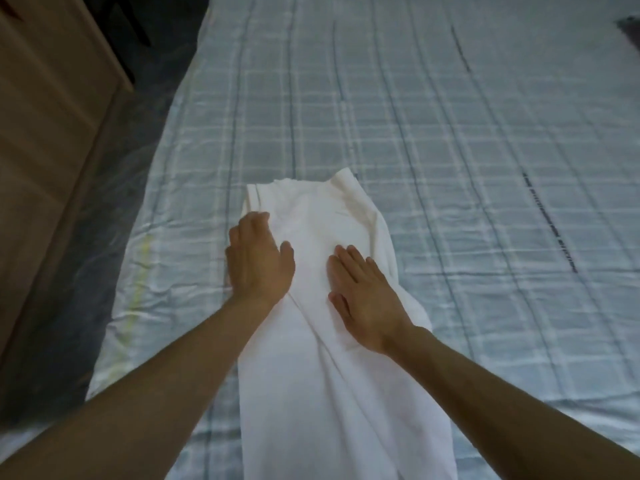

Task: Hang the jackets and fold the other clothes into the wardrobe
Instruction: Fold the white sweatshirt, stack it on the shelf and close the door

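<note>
Pretty dim overall, kind of a cool bluish cast. The white garment [322, 306] is the brightest spot, no glare though. Far left corner drops into deep shadow. Everything's a bit soft, and the bed [485, 133] stripes bow outward near the edges.

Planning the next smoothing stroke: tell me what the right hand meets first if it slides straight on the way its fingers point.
More of the white garment, probably; its far edge, then bare bedsheet.

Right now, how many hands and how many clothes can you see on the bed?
Hands: 2, the left hand and the right hand, both flat on the garment
White garment: 1
Total: 3, all on the checked bedsheet
</note>
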Demonstrator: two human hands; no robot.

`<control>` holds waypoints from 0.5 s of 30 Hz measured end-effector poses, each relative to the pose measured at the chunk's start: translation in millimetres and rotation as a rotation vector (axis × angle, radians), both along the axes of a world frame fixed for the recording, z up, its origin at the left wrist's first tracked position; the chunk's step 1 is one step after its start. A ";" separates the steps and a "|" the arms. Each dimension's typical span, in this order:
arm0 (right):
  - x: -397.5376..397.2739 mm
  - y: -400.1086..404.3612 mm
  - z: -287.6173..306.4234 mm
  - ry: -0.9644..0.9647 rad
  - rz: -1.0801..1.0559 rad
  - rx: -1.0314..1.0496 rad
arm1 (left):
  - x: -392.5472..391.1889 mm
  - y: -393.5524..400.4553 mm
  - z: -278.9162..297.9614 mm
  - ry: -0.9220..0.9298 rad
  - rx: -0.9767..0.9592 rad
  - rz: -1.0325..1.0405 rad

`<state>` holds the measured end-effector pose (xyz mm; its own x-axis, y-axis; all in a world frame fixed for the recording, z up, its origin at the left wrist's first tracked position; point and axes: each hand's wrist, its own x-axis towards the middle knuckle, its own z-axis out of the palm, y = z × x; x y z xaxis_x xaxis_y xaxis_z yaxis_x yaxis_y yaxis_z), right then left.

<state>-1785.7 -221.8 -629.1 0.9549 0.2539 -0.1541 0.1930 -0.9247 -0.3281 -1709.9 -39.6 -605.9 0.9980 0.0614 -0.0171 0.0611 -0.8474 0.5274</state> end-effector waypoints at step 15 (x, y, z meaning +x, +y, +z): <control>-44.9 -16.1 -33.2 -0.023 -0.041 -0.097 | -34.1 -26.8 -58.5 0.202 0.486 -0.466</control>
